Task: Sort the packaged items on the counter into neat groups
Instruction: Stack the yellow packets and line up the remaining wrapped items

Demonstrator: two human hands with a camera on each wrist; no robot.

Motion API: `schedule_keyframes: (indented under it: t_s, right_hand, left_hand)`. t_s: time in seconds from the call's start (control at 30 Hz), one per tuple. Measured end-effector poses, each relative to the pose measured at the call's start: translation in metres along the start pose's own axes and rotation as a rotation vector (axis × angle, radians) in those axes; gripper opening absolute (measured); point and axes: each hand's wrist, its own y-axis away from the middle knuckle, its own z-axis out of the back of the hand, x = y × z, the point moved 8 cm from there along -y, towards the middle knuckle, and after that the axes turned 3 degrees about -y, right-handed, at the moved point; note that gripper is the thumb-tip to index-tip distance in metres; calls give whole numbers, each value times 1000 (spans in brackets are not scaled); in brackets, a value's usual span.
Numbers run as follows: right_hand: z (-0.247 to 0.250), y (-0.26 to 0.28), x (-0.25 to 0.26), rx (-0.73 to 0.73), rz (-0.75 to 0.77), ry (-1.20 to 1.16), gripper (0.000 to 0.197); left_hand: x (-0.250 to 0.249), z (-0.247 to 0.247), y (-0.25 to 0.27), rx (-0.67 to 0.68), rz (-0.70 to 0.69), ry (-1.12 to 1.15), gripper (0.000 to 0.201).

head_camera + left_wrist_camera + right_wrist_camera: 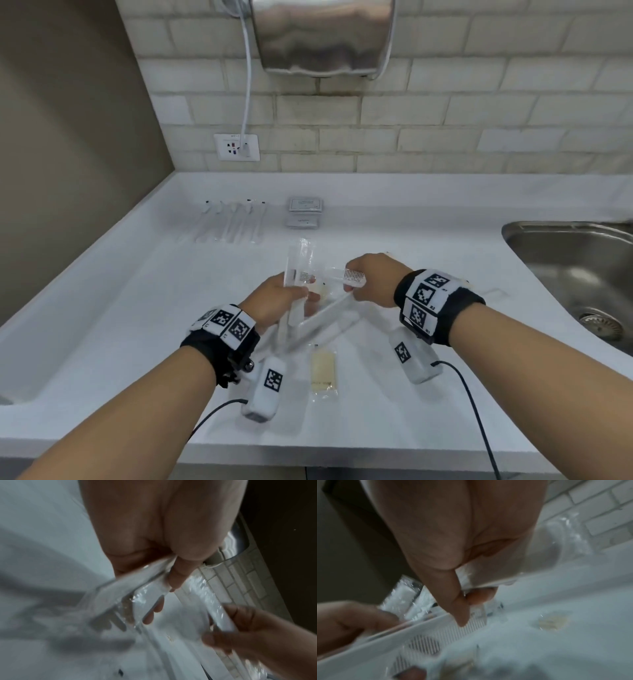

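Observation:
Over the middle of the white counter [144, 274] both hands hold clear-wrapped white combs. My left hand [301, 296] grips a bundle of comb packages [297, 270] that stands nearly upright; its fingers [176, 577] pinch the crinkled wrappers [137, 584]. My right hand [352, 289] pinches the toothed end of one comb package [351, 275] that slants down to the left toward the bundle. The right wrist view shows the thumb [459, 609] pressing on the comb's teeth [453, 632]. A yellowish sachet [323, 373] lies flat on the counter below the hands.
At the back left lies a row of wrapped toothbrushes [233, 222], with a stack of grey sachets [305, 209] beside it. A steel sink [575, 270] is sunk in at the right. A hand dryer [322, 34] and a socket [236, 146] are on the tiled wall.

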Motion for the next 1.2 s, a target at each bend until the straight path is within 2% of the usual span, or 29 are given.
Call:
schedule_keyframes:
  t_s: [0.1, 0.2, 0.27, 0.37, 0.43, 0.6, 0.73, 0.83, 0.9, 1.03, 1.2]
  right_hand:
    - [19, -8, 11, -92, 22, -1, 11]
    - [25, -18, 17, -86, -6, -11, 15]
    - [28, -23, 19, -107, -26, -15, 17]
    - [32, -28, 17, -181, -50, -84, 42]
    - [36, -30, 14, -237, -75, -212, 51]
    - [32, -27, 6, -358, -101, -569, 17]
    - [0, -30, 0, -335, -142, -650, 9]
    - [-21, -32, -4, -316, -191, -894, 24]
    - [-30, -32, -7, -348, -215, -960, 32]
    - [-35, -26, -9, -446, -237, -934, 22]
    - [-44, -19, -12, -464, -291, -1139, 17]
  left_hand:
    - [0, -17, -1, 114, 43, 51, 28]
    - [-5, -24, -4, 168, 52, 129, 39]
    - [-8, -25, -7, 189, 31, 114, 35]
    - [-12, -24, -10, 199, -32, 81, 17]
    - [-11, -18, -15, 167, -65, 74, 18]
    - [-7, 1, -25, 64, -96, 171, 27]
    - [-6, 3, -28, 53, -96, 234, 28]
    - [-6, 1, -30, 49, -102, 251, 29]
    - [-5, -2, -29, 52, -103, 281, 24]
    - [6, -2, -32, 15, -80, 310, 23]
    - [10, -15, -35, 74, -123, 204, 28]
